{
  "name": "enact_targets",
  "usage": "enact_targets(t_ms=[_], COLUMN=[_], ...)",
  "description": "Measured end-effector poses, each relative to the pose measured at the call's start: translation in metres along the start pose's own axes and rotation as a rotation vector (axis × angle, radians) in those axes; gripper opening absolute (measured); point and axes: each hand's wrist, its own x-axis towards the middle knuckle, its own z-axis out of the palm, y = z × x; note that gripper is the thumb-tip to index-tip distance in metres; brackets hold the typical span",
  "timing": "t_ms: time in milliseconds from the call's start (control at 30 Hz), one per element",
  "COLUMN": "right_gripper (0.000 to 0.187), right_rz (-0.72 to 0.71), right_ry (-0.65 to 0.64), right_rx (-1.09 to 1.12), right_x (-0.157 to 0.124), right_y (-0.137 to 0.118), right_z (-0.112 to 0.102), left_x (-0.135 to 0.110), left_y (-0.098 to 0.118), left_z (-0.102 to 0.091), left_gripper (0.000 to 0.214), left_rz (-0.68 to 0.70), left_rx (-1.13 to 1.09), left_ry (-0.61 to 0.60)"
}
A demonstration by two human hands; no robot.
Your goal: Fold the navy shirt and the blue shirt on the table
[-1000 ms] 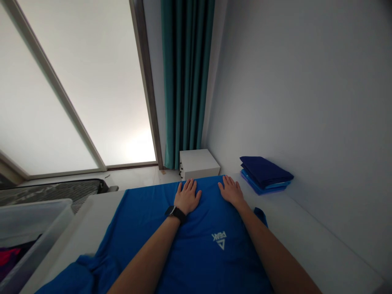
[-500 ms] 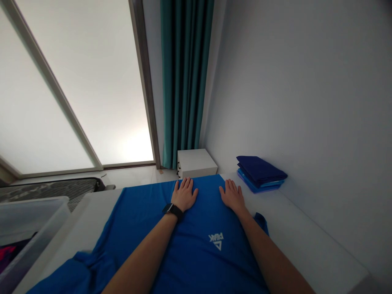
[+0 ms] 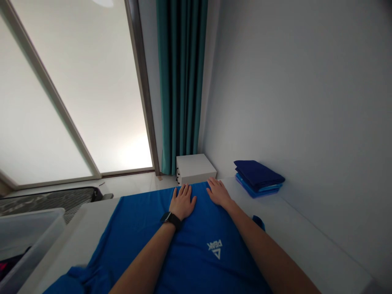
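Covering much of a white table (image 3: pixel 297 249): one blue garment (image 3: pixel 137 228), laid out mostly smooth with faint creases, bunched into a crumpled fold at lower left and curled at right; marked with a white PEAK logo (image 3: pixel 215 246), lettering above triangle. Resting on it, palm down: left hand (image 3: pixel 183 204), fingers slightly spread, black watch (image 3: pixel 173 220) at wrist; right hand (image 3: pixel 219 193), flat at the far right corner, thumb apart from fingers. To the right: folded stack (image 3: pixel 259 174), dark blue over lighter blue.
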Motion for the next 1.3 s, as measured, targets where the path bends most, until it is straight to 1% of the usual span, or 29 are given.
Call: enact_targets(t_ms=[67,233,333,533,767,933,1033,1167,1233,1300], right_gripper=[0.061,0.07,0.072,0.074,0.073,0.072,0.073,0.073,0.073,0.072], right_rz=[0.027,0.185,0.228,0.29,0.303,0.287,0.286,0.293,0.292,0.292], right_ry=[-0.035,-0.092,-0.102,-0.11,-0.085,-0.054,-0.065,-0.062,-0.062,-0.063], right_rx=[0.011,0.012,0.005,0.017,0.008,-0.025,-0.031,-0.035,-0.037,-0.04], right_x=[0.003,0.002,0.001,0.001,0.0,-0.001,-0.002,-0.003,-0.003,-0.004], right_y=[-0.001,0.004,0.007,0.008,0.006,0.006,0.006,0.005,0.005,0.005], right_z=[0.003,0.007,0.008,0.004,0.005,0.01,0.011,0.011,0.01,0.011], left_x=[-0.001,-0.002,-0.002,-0.002,-0.001,-0.003,-0.005,-0.009,-0.012,-0.018], left_y=[0.001,0.005,0.005,0.004,0.003,0.006,0.006,-0.003,-0.014,-0.031], left_z=[-0.002,-0.007,-0.01,-0.009,-0.006,-0.009,-0.011,-0.013,-0.017,-0.022], left_gripper=[0.061,0.061,0.061,0.064,0.064,0.061,0.061,0.062,0.063,0.063], left_rz=[-0.006,-0.029,-0.036,-0.034,-0.03,-0.027,-0.028,-0.052,-0.063,-0.081], left_rx=[0.006,0.007,-0.006,-0.026,-0.04,-0.03,-0.023,-0.017,-0.004,0.02], left_ry=[0.002,-0.023,-0.048,-0.061,-0.039,-0.037,-0.043,-0.046,-0.042,-0.042])
